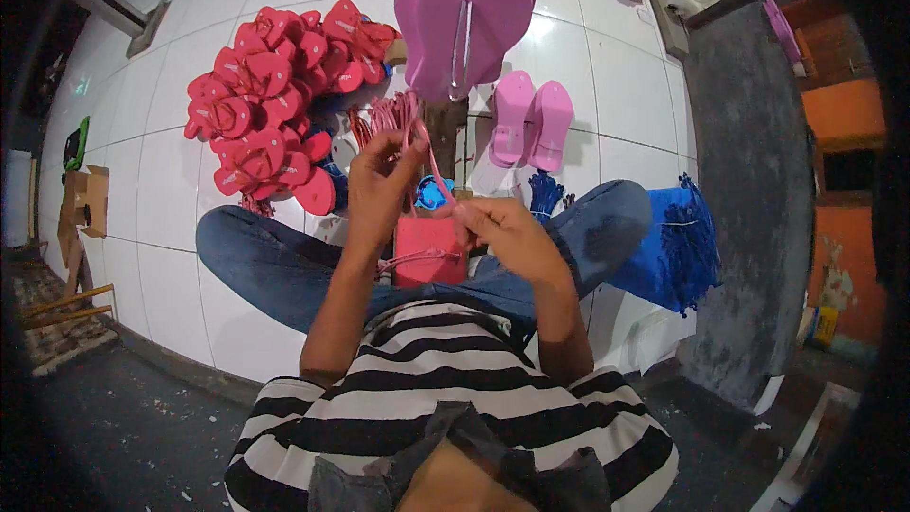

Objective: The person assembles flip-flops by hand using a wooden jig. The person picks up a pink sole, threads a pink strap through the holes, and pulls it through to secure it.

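Observation:
A thin pink sandal strap (438,163) is stretched between my two hands. Its upper end is pinched by my left hand (379,185), and its lower end by my right hand (512,235). Just beyond the fingers stands a stack of pink-purple flip-flop soles (498,0), with a thin metal loop lying over the top one. A bunch of pink straps (391,114) hangs beside my left fingertips. On my lap, under the right hand, lies a bundle of pinkish-red straps (427,256) tied with a cord. A round blue object (434,192) shows between my hands.
Finished-looking red flip-flops (261,85) are heaped on the white tiled floor (161,265) at left. Two pink soles (550,123) lie right of the stack. A large bundle of blue straps (668,245) sits by my right knee. A cardboard box (90,199) stands far left.

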{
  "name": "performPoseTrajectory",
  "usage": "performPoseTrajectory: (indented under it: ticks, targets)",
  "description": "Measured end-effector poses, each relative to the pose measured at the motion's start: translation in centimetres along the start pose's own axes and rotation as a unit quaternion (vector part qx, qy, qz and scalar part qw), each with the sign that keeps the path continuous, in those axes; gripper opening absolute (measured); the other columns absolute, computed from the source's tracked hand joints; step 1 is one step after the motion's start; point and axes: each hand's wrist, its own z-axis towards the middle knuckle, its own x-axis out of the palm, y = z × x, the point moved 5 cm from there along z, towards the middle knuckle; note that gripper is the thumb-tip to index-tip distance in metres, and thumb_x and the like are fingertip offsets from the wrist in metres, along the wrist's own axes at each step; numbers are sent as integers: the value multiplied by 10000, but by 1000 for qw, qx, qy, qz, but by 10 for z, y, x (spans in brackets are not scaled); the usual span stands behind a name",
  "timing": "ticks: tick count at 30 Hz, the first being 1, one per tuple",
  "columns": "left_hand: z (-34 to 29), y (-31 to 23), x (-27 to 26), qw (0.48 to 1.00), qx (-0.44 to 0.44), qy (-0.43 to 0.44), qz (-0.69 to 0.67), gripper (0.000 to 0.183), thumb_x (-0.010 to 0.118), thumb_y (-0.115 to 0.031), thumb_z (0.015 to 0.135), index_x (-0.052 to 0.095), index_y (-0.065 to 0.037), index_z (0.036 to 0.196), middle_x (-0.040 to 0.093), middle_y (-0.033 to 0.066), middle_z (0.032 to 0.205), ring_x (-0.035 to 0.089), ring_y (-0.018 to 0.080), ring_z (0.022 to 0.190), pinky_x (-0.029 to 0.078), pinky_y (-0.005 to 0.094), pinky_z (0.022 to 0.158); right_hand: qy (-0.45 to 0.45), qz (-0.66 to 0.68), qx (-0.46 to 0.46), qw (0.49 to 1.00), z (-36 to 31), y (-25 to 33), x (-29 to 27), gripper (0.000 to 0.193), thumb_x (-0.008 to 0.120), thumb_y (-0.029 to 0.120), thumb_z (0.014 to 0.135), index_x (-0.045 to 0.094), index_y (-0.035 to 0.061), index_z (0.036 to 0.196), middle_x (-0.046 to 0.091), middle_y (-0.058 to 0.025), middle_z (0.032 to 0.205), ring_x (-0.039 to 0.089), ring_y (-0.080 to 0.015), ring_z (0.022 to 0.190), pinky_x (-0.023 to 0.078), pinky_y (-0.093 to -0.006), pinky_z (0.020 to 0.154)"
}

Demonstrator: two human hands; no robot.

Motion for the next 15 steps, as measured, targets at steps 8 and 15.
performPoseTrajectory:
  ticks: [8, 15]
  targets:
    - [15, -20, 10, 989, 25, 7, -144, 158, 635, -196, 879, 549, -72, 926, 592, 10, 750, 523, 50, 603, 389, 192, 500, 70, 332, 36, 940, 10, 54, 19, 428, 462, 311, 977, 540, -63, 1168, 654, -152, 845, 643, -168, 677, 529, -266, 641]
    - [21, -23, 10, 985, -12, 28, -172, 150, 631, -187, 880, 537, -75, 913, 600, 22, 752, 522, 36, 563, 391, 167, 457, 77, 345, 5, 935, 15, 60, 23, 424, 466, 310, 976, 525, -59, 1176, 660, -176, 872, 657, -171, 705, 529, -253, 635]
